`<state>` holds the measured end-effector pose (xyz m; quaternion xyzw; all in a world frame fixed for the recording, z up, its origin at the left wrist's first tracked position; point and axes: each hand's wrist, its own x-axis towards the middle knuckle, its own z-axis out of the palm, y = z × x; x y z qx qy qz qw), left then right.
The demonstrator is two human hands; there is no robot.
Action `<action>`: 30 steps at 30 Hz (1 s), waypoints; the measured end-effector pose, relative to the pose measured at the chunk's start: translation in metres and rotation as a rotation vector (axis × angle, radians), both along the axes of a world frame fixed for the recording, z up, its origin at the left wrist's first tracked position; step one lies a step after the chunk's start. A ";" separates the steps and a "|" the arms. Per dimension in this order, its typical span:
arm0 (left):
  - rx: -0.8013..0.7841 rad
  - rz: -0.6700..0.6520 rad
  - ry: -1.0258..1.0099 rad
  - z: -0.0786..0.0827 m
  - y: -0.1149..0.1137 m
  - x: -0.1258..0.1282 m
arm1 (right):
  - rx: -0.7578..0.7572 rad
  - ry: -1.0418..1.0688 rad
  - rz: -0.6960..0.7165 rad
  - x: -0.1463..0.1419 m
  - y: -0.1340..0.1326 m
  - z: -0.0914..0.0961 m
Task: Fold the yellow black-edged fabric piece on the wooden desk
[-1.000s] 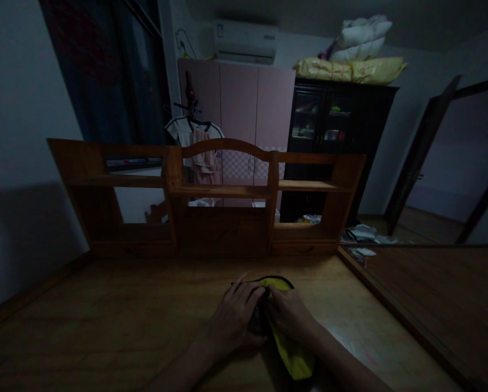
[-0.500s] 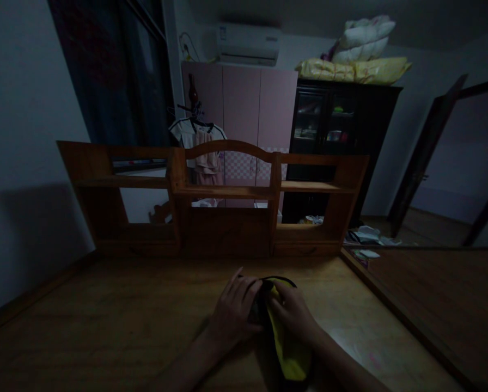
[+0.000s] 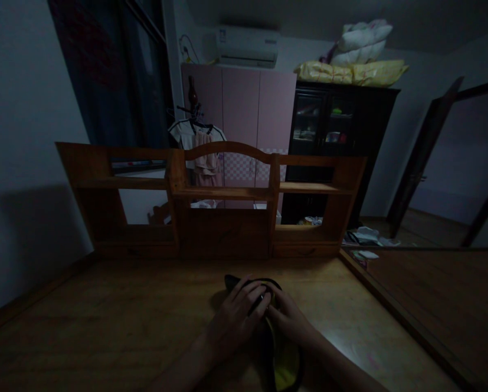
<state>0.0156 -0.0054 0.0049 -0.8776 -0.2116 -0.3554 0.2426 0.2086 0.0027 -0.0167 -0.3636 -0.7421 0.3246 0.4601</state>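
A soft black-and-yellow item (image 3: 285,366), perhaps a fabric pouch, lies on the wooden tabletop (image 3: 146,316) close to me. Its yellow face has a black edge, and a dark end sticks out at the upper left. My left hand (image 3: 239,310) lies over its far part, fingers bent around the black side. My right hand (image 3: 288,316) pinches the yellow side near the far end, its fingertips meeting those of my left hand. Between the fingers something small and dark shows, too dim to name. My hands cover much of the item.
A wooden shelf unit (image 3: 223,193) with drawers stands along the tabletop's far edge. A raised wooden rim (image 3: 391,305) runs down the right side, and a white wall (image 3: 31,228) is close on the left. Behind stand a pink wardrobe (image 3: 239,109) and a dark cabinet (image 3: 360,120).
The black-and-yellow item has turned and shifted left, so less yellow shows and a dark end now sticks out past my left fingers. My right hand has moved slightly left, closer to my left hand.
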 end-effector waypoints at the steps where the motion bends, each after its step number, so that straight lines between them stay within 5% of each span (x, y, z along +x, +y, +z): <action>1: -0.002 0.004 0.002 0.001 0.000 0.000 | 0.013 -0.020 -0.018 0.000 0.000 0.000; 11: -0.165 0.040 0.043 0.000 0.005 0.005 | 0.158 -0.234 -0.283 0.002 0.001 -0.010; 30: -0.337 0.041 0.038 -0.008 0.011 0.008 | 0.283 -0.446 -0.281 0.006 0.008 -0.008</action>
